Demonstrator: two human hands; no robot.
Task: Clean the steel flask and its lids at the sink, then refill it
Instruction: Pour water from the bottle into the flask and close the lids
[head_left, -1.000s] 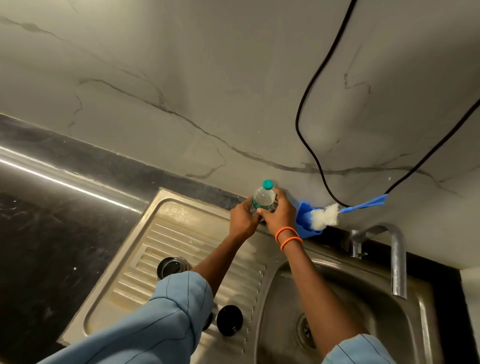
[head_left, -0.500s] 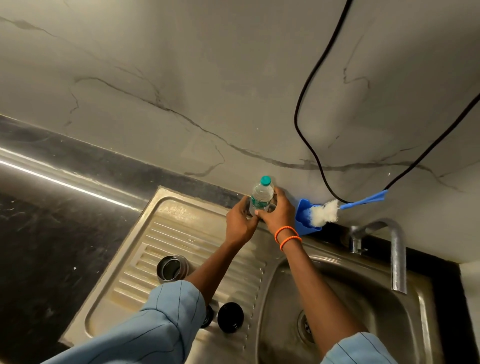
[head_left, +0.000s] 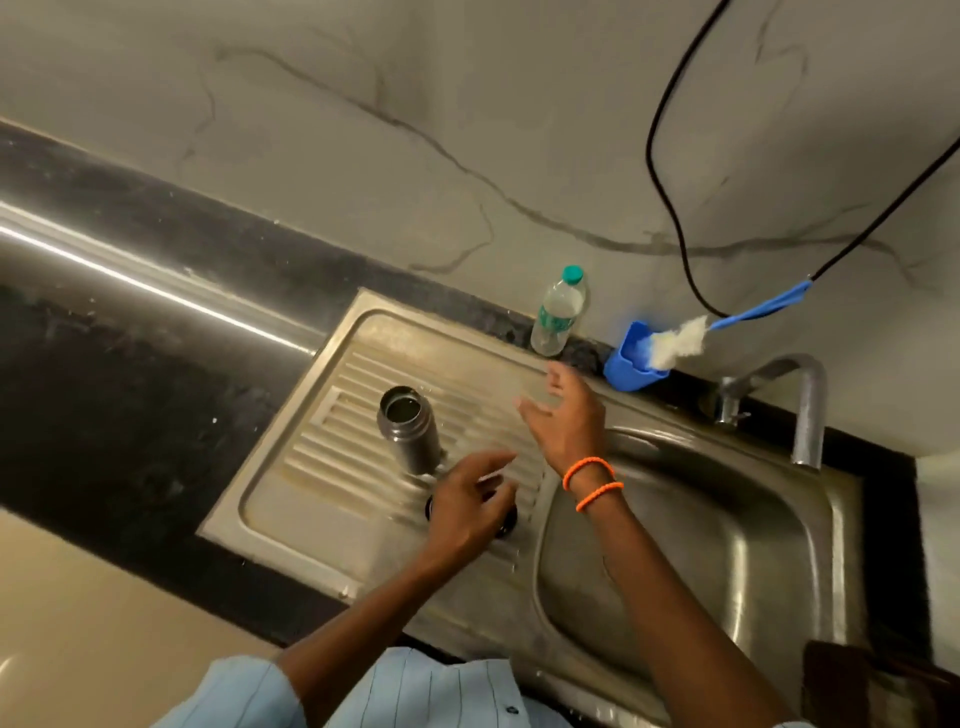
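The steel flask (head_left: 408, 430) stands upright and uncapped on the ribbed drainboard (head_left: 332, 457). My left hand (head_left: 467, 506) hovers just right of its base, fingers apart, over dark lids (head_left: 506, 525) that it mostly hides. My right hand (head_left: 566, 418) is open above the drainboard's right end, two orange bands on its wrist. A small plastic water bottle (head_left: 558, 312) with a green cap stands by itself against the wall, behind my right hand.
The sink basin (head_left: 701, 551) lies to the right with a steel tap (head_left: 800, 405) over its far rim. A blue cup (head_left: 631, 358) holds a white-headed brush (head_left: 680, 340) by the wall. A black cable (head_left: 670, 208) hangs down the wall. Black counter stretches left.
Both hands have let go of the plastic bottle, which now stands alone at the wall, and have drawn back toward me. The view has dropped lower.
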